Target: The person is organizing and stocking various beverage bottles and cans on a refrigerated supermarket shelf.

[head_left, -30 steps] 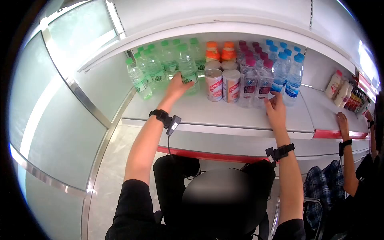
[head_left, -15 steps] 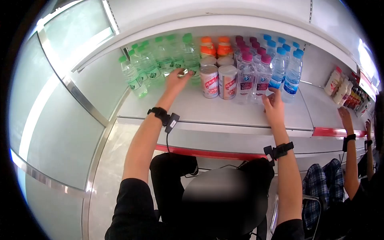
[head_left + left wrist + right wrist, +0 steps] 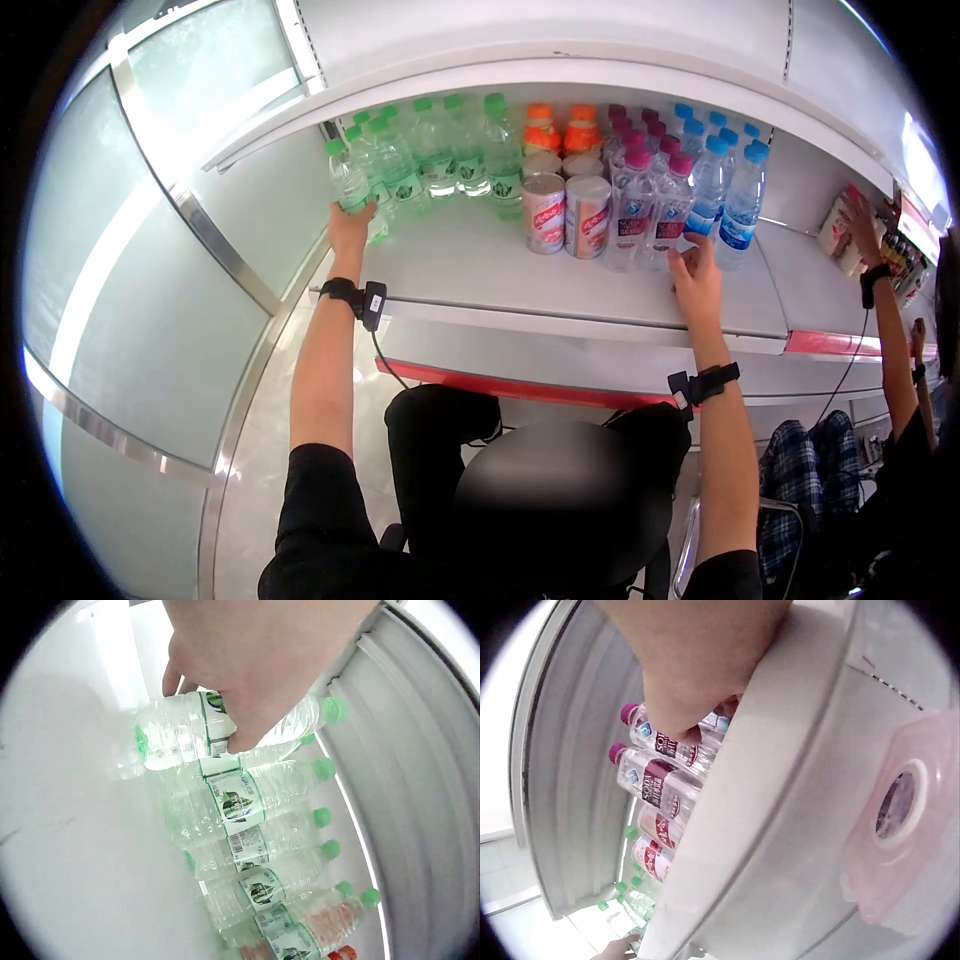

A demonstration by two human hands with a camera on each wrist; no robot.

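My left hand (image 3: 349,232) grips the lower part of the leftmost green-capped bottle (image 3: 347,180); in the left wrist view, thumb and fingers wrap round that bottle (image 3: 176,729) at its label. More green-capped bottles (image 3: 403,182) stand close to its right. My right hand (image 3: 698,285) is at the front of the shelf, fingers bent, just below a purple-capped soda bottle (image 3: 670,212) and beside the blue-capped bottles (image 3: 740,215). In the right wrist view the right hand (image 3: 697,697) covers part of a soda bottle (image 3: 667,742); whether it touches is unclear.
Two front cans (image 3: 545,213) stand mid-shelf, with orange-capped bottles (image 3: 581,130) behind them. A glass partition (image 3: 130,270) borders the left side. At right, another person's hand (image 3: 862,228) reaches to bottles on the neighbouring shelf (image 3: 800,275).
My left hand has moved left from the right end of the green-capped bottles to the leftmost one and now grips it. The right hand has barely moved. The other person's hand has reached up to the bottles.
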